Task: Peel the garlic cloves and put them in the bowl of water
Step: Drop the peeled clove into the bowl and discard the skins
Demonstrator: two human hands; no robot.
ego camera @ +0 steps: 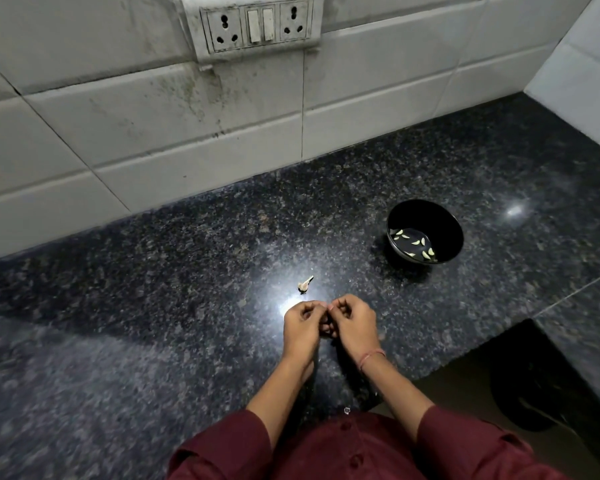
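Observation:
My left hand (303,327) and my right hand (355,325) meet low over the dark granite counter (153,306), fingers curled and fingertips pinched together on a garlic clove (326,318) that is almost wholly hidden between them. Just beyond the hands lies a garlic remnant with a pale stem (305,285). A black bowl (444,216) stands to the far right, holding water with several peeled cloves (417,247) floating in it.
White tiled wall (187,133) runs along the back of the counter, with a socket and switch plate (257,26) high up. The counter's front edge steps back at the lower right, where a dark floor (482,386) shows. A small peel scrap (347,409) lies by my shirt.

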